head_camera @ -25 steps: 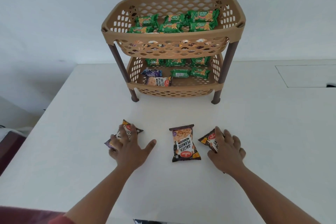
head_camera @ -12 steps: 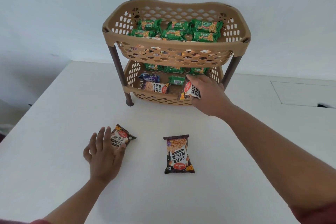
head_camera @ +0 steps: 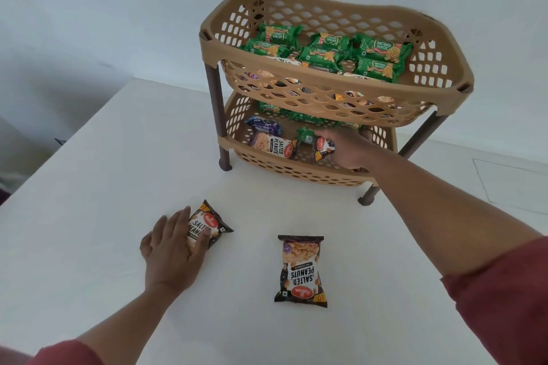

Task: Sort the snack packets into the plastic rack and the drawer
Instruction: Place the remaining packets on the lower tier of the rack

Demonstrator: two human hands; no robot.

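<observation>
Her right hand (head_camera: 350,151) grips a dark peanut packet (head_camera: 323,147) inside the tan lattice plastic rack (head_camera: 335,83), lower tier. At seven o'clock, the left hand (head_camera: 175,249) lies with fingers spread on another salted-peanuts packet (head_camera: 212,224).

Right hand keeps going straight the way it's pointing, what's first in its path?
Probably the small green biscuit packet lying just past the salted peanuts packet that the right hand holds in the tan plastic rack's lower tier; depth unclear.

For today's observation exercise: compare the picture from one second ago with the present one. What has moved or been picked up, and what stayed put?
The right hand picked up its peanut packet from the table and carried it forward into the rack's lower tier. The left hand remains on its own packet. The middle packet and the rack's other contents stayed.
</observation>
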